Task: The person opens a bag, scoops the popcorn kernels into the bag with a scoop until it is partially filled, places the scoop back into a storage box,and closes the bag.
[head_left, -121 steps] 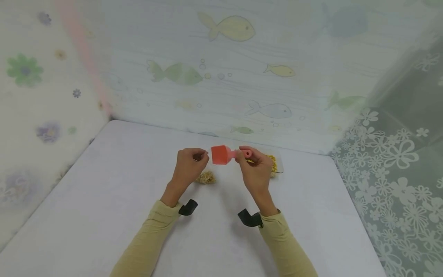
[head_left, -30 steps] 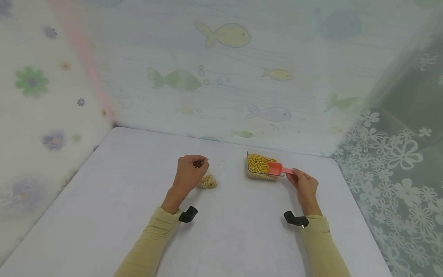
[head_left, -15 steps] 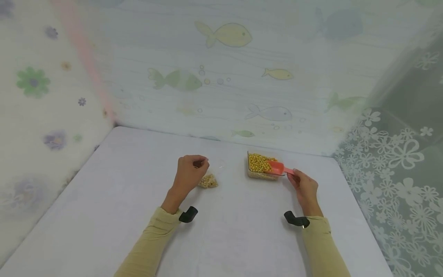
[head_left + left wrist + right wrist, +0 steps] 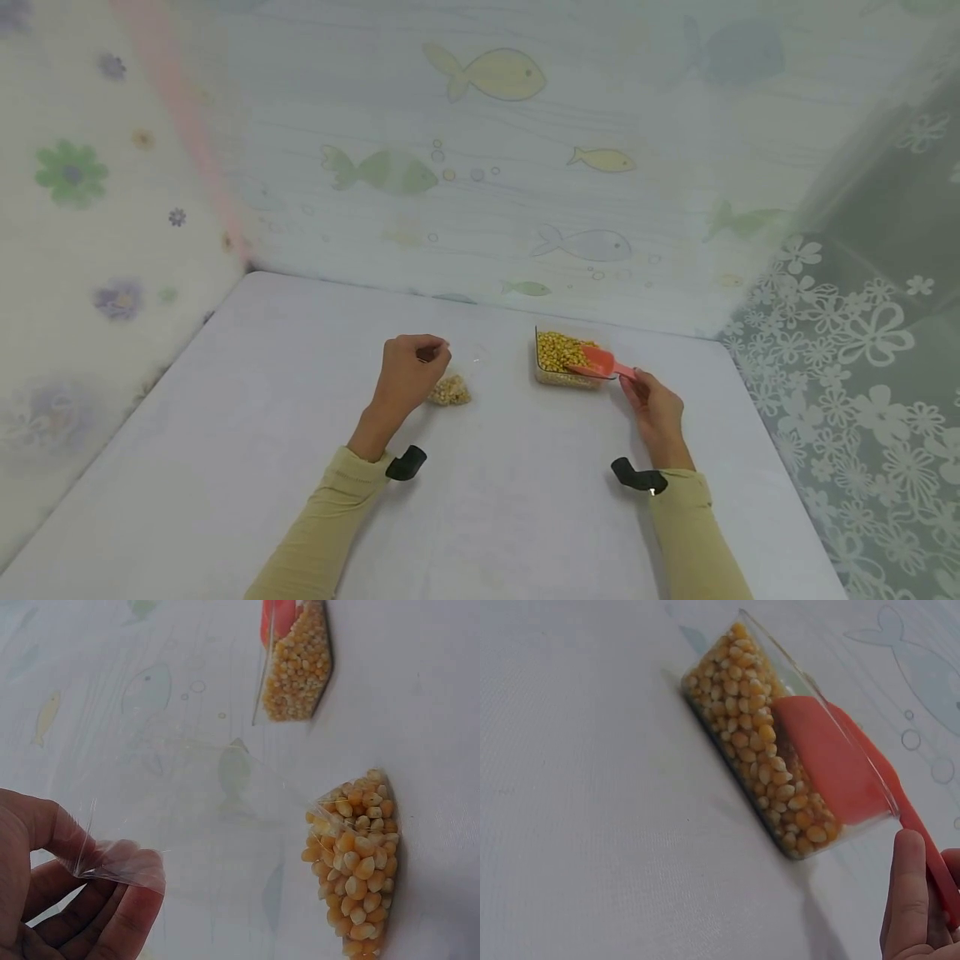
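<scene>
My left hand (image 4: 408,371) pinches the top edge of a clear plastic bag (image 4: 225,787), holding its mouth up. Corn kernels (image 4: 360,877) fill the bottom of the bag, which rests on the table. In my right hand (image 4: 656,412) is the handle of a red scoop (image 4: 600,362). The scoop's blade is tilted down into a clear rectangular container (image 4: 558,379) of yellow corn kernels (image 4: 742,727). Through the container wall, the right wrist view shows the blade (image 4: 817,750) pushed in among the kernels at the right end.
The white table (image 4: 487,500) meets a fish-patterned wall (image 4: 480,208) just behind the container. A flowered wall (image 4: 90,250) stands to the left. On the right hangs a grey panel with white flowers (image 4: 885,417).
My right hand has brought the scoop from beside the bag's mouth to the container on the right and sunk it into the kernels. The left hand keeps its pinch on the bag.
</scene>
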Demonstrator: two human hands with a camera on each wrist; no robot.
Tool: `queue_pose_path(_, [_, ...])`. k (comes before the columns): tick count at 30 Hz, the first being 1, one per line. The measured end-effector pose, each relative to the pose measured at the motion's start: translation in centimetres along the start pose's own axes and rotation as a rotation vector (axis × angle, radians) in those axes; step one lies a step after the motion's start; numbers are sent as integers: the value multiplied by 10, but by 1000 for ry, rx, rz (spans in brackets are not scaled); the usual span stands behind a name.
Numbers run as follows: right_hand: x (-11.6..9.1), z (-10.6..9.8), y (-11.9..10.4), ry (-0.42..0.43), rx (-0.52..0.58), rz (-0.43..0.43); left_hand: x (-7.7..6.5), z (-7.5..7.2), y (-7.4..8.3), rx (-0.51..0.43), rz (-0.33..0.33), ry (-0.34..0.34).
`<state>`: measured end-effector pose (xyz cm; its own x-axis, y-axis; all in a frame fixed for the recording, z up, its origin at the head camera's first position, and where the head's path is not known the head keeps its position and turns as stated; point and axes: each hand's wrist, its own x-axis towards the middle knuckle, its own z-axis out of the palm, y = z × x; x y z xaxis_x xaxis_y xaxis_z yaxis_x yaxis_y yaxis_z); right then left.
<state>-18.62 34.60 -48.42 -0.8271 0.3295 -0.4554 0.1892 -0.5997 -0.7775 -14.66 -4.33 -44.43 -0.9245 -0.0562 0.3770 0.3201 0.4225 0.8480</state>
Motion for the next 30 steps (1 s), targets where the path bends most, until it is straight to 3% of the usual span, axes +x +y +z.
queue_pose_path(4, [-2, 1, 0, 14, -28, -35, 1, 1, -1, -7, 2, 0])
queue_pose_path(13, [-16, 13, -6, 11, -277, -309, 1, 1, -3, -9, 16, 7])
queue_pose_path(17, [-21, 18, -9, 15, -343, -378, 1, 0, -3, -13, 14, -2])
queue_pose_path(25, [-23, 20, -13, 17, -372, -352, 3, -1, -5, -15, 10, -10])
queue_pose_path(30, [-24, 20, -12, 2, -271, -291, 3, -1, -4, -16, 12, -11])
